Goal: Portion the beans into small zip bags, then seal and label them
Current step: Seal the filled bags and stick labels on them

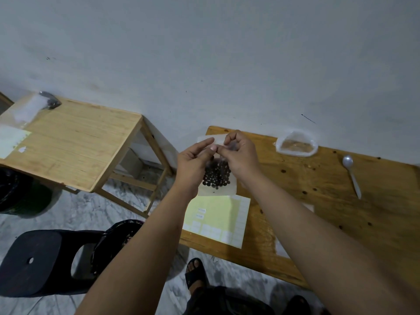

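Note:
A small clear zip bag [229,188] with dark beans [217,175] in its lower half hangs above the left end of the dark wooden table [318,192]. My left hand [193,162] and my right hand [241,153] both pinch the bag's top edge, fingertips meeting at the middle. Below the bag a pale yellow label sheet [218,219] lies flat on the table. A white plastic spoon [351,176] rests to the right. Behind it stands a clear plastic container [296,146], its contents unclear.
A lighter wooden table [72,142] stands to the left, carrying a filled bag of beans [51,102], clear bags and another label sheet [11,140]. A black stool [41,262] and a black bin bag [118,237] sit on the floor near my feet.

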